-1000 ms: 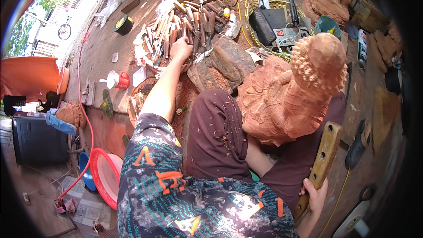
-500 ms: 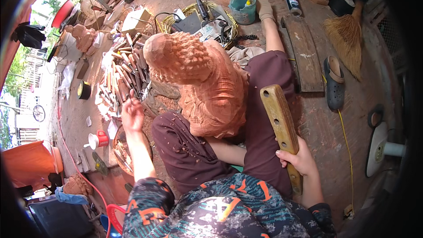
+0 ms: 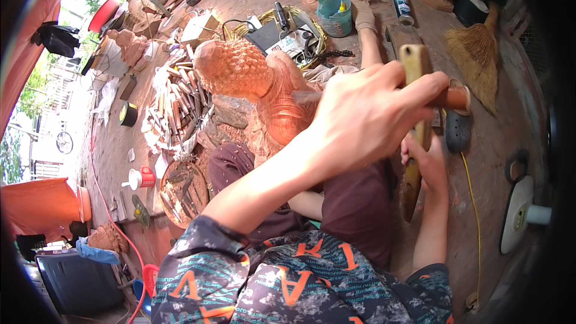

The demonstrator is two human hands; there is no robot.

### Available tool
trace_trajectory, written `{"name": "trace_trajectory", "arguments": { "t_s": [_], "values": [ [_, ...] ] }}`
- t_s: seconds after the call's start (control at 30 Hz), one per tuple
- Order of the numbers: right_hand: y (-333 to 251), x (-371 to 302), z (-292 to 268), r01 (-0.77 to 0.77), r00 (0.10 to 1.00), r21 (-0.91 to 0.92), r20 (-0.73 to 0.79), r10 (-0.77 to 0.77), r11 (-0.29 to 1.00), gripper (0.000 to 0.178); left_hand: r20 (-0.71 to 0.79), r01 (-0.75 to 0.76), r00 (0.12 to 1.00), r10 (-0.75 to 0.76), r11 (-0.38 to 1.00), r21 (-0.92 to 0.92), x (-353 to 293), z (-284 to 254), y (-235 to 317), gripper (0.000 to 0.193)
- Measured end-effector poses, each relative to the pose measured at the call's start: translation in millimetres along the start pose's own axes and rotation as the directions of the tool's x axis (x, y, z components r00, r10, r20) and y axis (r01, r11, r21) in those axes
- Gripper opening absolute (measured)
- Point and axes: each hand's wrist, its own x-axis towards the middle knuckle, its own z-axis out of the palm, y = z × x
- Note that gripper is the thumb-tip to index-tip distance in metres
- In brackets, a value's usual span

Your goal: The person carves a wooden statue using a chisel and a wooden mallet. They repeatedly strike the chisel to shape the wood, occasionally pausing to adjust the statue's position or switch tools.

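Floor [image 3: 441, 258]: brown, beneath and all around both hands. Carved figure [image 3: 237, 69]: reddish-brown, curled hair, on the floor by the person's legs; lies beyond and to the left of the left hand, head tilted leftward in view. Pile of chisels [image 3: 175, 105]: wooden handles, well to the left of the left hand, past the figure. Broom [image 3: 471, 51]: straw, beyond and to the right of both hands. Coil of yellow cable [image 3: 321, 45]: beyond the left hand, around a dark electrical unit [image 3: 268, 37]. Round tray [image 3: 204, 189]: well left of both hands, several dark tools inside.

Left hand [image 3: 366, 117]: raised, fingers closed on a chisel [image 3: 307, 97]; handle butt projects right of the hand, blade left, overlapping the figure in view. Blade contact with figure: cannot tell. Right hand [image 3: 427, 162]: below and to the right of the left hand, gripping a wooden bar [image 3: 411, 189] with holes along it. Bar stands roughly upright in view, upper part passing behind the left hand's fingers.

Teal bucket [image 3: 332, 23]: beyond the left hand. Grey clog [image 3: 458, 135]: just right of the right hand. Red mug [image 3: 146, 177]: far left of both hands.
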Motion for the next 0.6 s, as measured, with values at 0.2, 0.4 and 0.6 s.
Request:
{"name": "trace_trajectory", "arguments": {
  "t_s": [0.2,0.4,0.6],
  "values": [
    [-8,6,-18,0.164,0.984,0.078,-0.088,-0.157,0.983,0.048,-0.128,0.020,0.991,0.030,0.929,0.370,21,39,-41,0.037],
    [-4,16,-18,0.193,0.979,0.162,-0.098,-0.179,0.968,0.045,-0.100,0.082,0.994,-0.044,0.906,0.416,16,37,-43,0.033],
    [-4,19,-9,0.183,0.981,0.199,-0.102,-0.166,0.963,0.047,-0.084,0.094,0.994,-0.064,0.901,0.424,17,36,-46,0.030]
  ]
}}
